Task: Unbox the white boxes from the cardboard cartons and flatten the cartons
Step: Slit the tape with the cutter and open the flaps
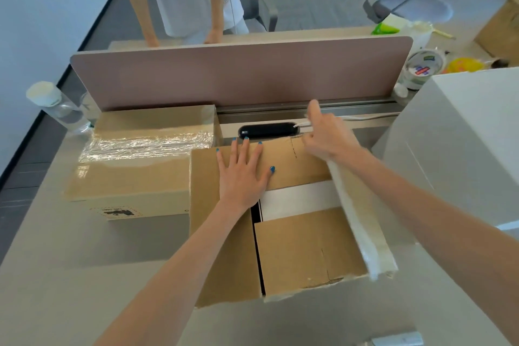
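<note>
A cardboard carton lies in front of me with its top flaps partly apart, and a white box shows through the gap. My left hand presses flat on the far flap, fingers spread. My right hand pinches the far end of a strip of clear packing tape that runs along the carton's right edge and lifts off it. A second carton, still sealed with shiny tape, sits to the left against the divider.
A pink desk divider stands behind the cartons, with a person standing beyond it. A large white box is at the right. A clear bottle stands far left, a black cable port behind the carton, and cluttered containers far right.
</note>
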Demonstrator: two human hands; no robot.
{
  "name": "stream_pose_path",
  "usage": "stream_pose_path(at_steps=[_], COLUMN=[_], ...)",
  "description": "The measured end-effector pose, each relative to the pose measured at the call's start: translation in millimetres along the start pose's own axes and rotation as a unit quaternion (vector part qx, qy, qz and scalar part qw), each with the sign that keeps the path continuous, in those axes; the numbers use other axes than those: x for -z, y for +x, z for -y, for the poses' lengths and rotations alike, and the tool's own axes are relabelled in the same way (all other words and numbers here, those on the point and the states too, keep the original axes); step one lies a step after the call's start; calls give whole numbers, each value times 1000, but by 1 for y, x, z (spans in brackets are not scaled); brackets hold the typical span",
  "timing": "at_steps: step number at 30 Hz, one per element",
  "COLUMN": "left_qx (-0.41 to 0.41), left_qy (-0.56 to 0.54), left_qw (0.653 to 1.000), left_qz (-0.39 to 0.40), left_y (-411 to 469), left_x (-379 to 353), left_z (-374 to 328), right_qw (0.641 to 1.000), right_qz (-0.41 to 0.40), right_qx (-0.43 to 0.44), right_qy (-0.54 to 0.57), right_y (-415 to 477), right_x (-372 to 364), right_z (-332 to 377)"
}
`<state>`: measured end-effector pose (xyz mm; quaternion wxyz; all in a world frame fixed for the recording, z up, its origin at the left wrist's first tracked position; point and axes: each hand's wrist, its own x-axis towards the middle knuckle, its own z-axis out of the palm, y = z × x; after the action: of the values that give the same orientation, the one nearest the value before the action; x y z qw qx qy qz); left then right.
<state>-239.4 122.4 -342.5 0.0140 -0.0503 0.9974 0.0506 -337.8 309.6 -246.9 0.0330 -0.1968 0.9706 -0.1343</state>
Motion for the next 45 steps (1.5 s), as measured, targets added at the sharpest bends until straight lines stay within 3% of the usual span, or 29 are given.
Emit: stream_pose_path(at_steps=[3,5,8,10,13,15,20,29,32,36,41,45], left_qx=[-6,-8,-12,-13,-17,-19,-20,-58,-60,-60,18,29], left_qy=[-3,-3,6,9,18,20,12,-14,-78,-200,-168,-261], left_qw=[1000,1000,1000,1000,1000,1000,1000,998,995,977,982,962], left_qz=[-7,-8,-3,4,9,8,1,-14,-25,-52,-79,-77], left_y=[-2,-3,-2,-2,-2,0,4,21,28,33,16,-3], left_x=[0,0,2,2,3,2,0,-2,-7,-12,-16,-21], left_z=[0,-1,-3,-3,-5,-6,-14,-35,-47,-51,-41,-31], right_qw=[998,979,882,855,847,862,945,989,988,979,931,905], right_qz=[4,4,35,76,106,125,100,67,13,-11,-28,-38], right_qx=[7,5,40,33,30,17,-63,-116,-139,-146,-202,-196], right_qy=[-66,-204,-468,-512,-520,-492,-304,-69,69,145,303,375], right_y=[-1,-7,-11,-18,-35,-45,-59,-84,-89,-89,-86,-85], right_x=[35,40,26,13,-6,-15,-31,-45,-47,-54,-60,-58], right_z=[-14,-21,-23,-27,-29,-32,-64,-121,-131,-142,-129,-113])
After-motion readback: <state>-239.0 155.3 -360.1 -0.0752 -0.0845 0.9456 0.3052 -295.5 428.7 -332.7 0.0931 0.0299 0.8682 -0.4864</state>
